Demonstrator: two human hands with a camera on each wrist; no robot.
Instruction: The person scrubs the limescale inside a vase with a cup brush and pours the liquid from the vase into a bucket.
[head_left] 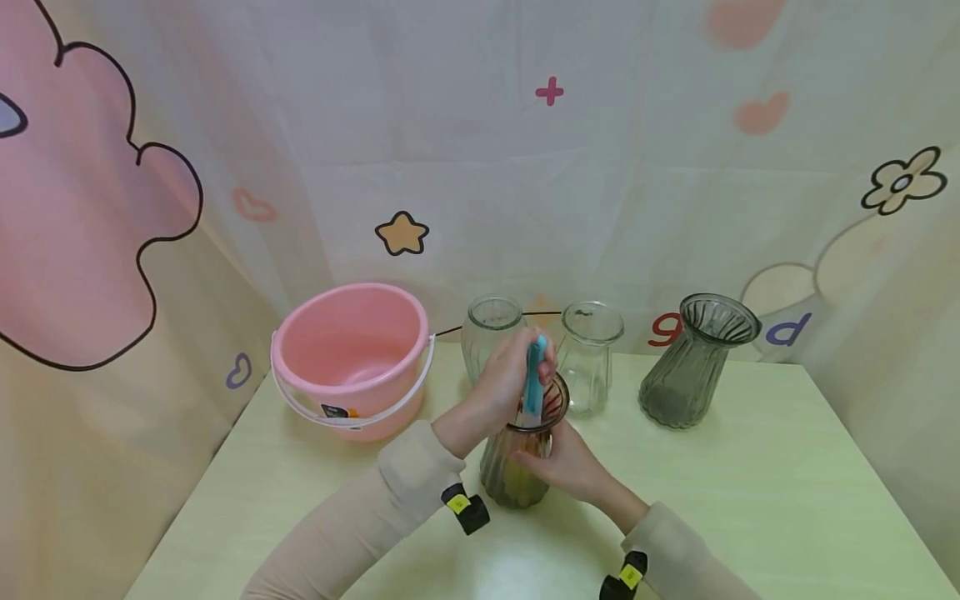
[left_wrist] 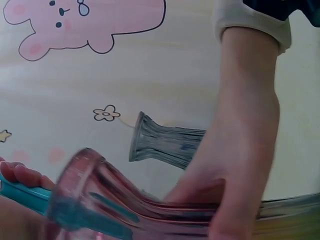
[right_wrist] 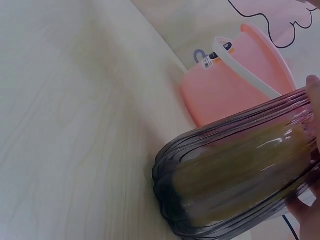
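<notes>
Ribbed vase [head_left: 517,467] of tinted glass stands near the table's [head_left: 750,517] front edge, the right hand [head_left: 566,462] curled round its body to steady it, while the left hand's [head_left: 502,387] fingers grip a teal brush handle [head_left: 534,379] pushed down into its mouth. Behind, toward the back edge: a pink bucket [head_left: 352,354], two clear jars [head_left: 491,333] and a grey vase [head_left: 693,362], none showing contents.

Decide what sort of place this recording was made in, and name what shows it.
Probably a staged tabletop set, not a real kitchen: a cartoon-printed curtain encloses a pale table holding only a pink bucket and ribbed glass vases.
</notes>
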